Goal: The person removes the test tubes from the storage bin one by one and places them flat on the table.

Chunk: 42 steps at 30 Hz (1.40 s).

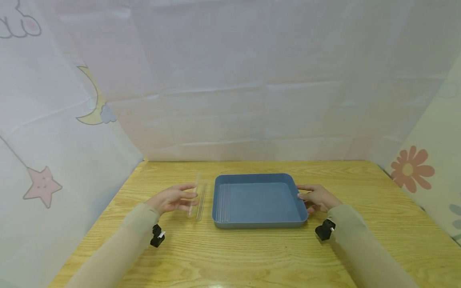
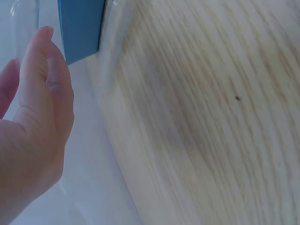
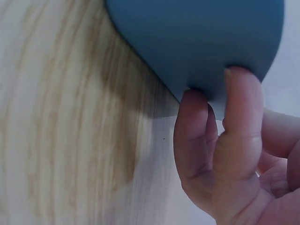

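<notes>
Tray: one blue, rectangular, round-cornered open tray [image 1: 266,202], material not determinable, set on a yellow-brown wood-grained table [image 1: 230,256]; taken as the landmark for all entries below.

Tubes, inside the tray: a group of slender, clear, transparent tubes [image 1: 225,203], laid side by side along the left end; exact count cannot be told.

Tube, left of the tray: one slender, clear, transparent loose tube [image 1: 201,203], laid on the table just beside the left wall, apart from it.

Tube, farther left of the tray: one slender, clear, transparent held tube [image 1: 193,196], slightly blurred, tilted, pinched in the left hand [image 1: 174,199]; thumb and fingertips are closed upon it.

Right hand, at the right end of the tray: the right hand [image 1: 317,198] is placed against the outer wall, which is touched by its fingertips [image 3: 243,86]; the fingers are spread and only gently bent, with nothing enclosed. How firmly the wall is pressed cannot be told.

Sleeves, nearer the person than the tray: two pale beige-green sleeves [image 1: 115,244], each accompanied by a small black wrist device [image 1: 157,236].

Backdrop, behind the tray: one pale, creased hanging sheet [image 1: 230,80]; at the sides, a yellow crescent moon [image 1: 94,100], a pink star [image 1: 43,186] and a red-orange flower [image 1: 410,169] are printed.
</notes>
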Each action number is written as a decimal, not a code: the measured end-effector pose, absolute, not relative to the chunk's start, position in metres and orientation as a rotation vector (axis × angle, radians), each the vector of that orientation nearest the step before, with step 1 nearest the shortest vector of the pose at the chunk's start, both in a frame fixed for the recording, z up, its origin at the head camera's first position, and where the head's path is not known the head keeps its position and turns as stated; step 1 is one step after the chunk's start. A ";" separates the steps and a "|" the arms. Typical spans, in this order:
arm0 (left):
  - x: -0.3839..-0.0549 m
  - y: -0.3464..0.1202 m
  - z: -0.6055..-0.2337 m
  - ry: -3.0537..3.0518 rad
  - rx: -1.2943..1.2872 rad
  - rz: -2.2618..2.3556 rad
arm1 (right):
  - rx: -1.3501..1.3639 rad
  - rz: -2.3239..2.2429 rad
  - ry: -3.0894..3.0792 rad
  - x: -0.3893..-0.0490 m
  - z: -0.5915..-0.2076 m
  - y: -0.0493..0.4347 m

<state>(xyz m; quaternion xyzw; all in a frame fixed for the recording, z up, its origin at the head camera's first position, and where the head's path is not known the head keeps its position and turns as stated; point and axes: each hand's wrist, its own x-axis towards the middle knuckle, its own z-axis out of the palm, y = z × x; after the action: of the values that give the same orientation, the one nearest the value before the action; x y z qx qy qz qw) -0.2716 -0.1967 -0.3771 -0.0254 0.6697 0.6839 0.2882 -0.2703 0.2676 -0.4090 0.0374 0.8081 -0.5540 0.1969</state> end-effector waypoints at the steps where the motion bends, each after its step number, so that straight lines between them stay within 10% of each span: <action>1: -0.272 -0.198 -0.378 1.792 -0.070 1.824 | 0.090 -1.556 2.255 -0.270 -0.409 0.268; 42: -0.290 -0.209 -0.397 2.046 -0.218 1.643 | 0.094 -1.584 2.218 -0.268 -0.406 0.266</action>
<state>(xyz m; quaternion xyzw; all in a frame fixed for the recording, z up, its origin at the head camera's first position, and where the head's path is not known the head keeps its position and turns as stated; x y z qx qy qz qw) -0.2904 -0.2091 -0.3973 -0.0800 0.7520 0.6039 0.2518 -0.2679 0.2663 -0.4063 0.0337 0.7958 -0.5685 0.2059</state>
